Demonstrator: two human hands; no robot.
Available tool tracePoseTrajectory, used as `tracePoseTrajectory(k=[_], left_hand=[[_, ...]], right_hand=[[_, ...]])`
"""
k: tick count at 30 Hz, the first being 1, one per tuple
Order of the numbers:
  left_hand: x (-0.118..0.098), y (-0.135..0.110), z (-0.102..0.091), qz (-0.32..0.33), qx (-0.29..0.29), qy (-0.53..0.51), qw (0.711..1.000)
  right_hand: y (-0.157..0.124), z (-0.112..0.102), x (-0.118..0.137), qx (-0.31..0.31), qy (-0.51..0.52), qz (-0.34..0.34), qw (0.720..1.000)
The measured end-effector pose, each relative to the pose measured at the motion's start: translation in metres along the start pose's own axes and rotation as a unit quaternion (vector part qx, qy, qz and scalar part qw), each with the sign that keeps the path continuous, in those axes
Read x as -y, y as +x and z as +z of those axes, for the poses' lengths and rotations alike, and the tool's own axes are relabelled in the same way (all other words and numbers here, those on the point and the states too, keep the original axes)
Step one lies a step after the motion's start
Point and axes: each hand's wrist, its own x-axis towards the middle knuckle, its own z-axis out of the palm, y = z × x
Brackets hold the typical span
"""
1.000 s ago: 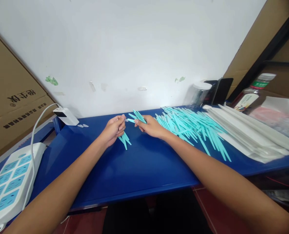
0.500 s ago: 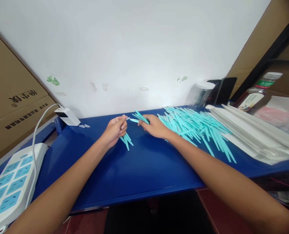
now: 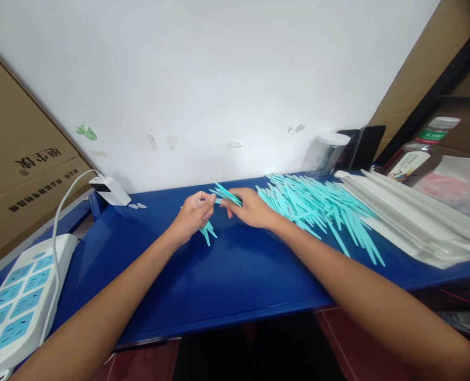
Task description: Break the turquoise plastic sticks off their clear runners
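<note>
L hand (image 3: pixel 197 216): thumb + index pinching end of teal stick (image 3: pixel 218 201). R hand (image 3: pixel 252 208): fingers closed rnd sm. bunch (image 3: pixel 228 196). Lg. pile (image 3: pixel 318 206) nr R hand, on blue tbl (image 3: pixel 227 280).

Workroom: blue table (image 3: pixel 235 280), cardboard box (image 3: pixel 8 127)

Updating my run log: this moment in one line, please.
right hand: holding slender flat teal strips | left hand: pinched at one strip's end | blue table: loose teal-strip pile at right

The sticks (image 3: pixel 298 201) are turquoise, the table (image 3: pixel 235 280) deep blue.
</note>
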Motion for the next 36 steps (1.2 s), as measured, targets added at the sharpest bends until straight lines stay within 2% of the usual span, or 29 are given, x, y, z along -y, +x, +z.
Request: tracePoseTrajectory(k=[5, 9, 14, 17, 24, 31, 34, 36], left_hand=[[-0.010, -0.003, 0.005, 0.000, -0.006, -0.026, 1.000], [-0.009, 0.000, 0.000, -0.054, -0.006, -0.105, 0.993], [-0.007, 0.003, -0.013, -0.128, 0.041, -0.214, 0.968], [-0.011, 0.001, -0.013, -0.124, 0.051, -0.224, 0.965], [-0.012, 0.000, -0.006, -0.062, -0.025, -0.101, 0.993], [-0.010, 0.004, -0.014, -0.036, 0.010, 0.014, 0.999], [-0.008, 0.005, -0.018, -0.002, -0.009, 0.116, 0.993], [-0.007, 0.005, -0.021, 0.073, -0.050, 0.269, 0.959]], right_hand=[[0.000, -0.003, 0.001, 0.004, 0.021, 0.008, 1.000], [0.001, -0.003, -0.004, 0.016, 0.077, 0.060, 0.995], [0.000, -0.001, -0.007, 0.026, 0.162, 0.111, 0.980], [0.000, -0.003, -0.002, 0.041, 0.181, 0.124, 0.975], [0.001, -0.011, 0.008, 0.043, 0.191, 0.144, 0.970], [0.002, -0.020, -0.003, 0.048, 0.195, 0.145, 0.969], [0.002, -0.026, -0.007, 0.055, 0.204, 0.140, 0.967], [0.002, -0.030, -0.007, 0.070, 0.213, 0.146, 0.963]])
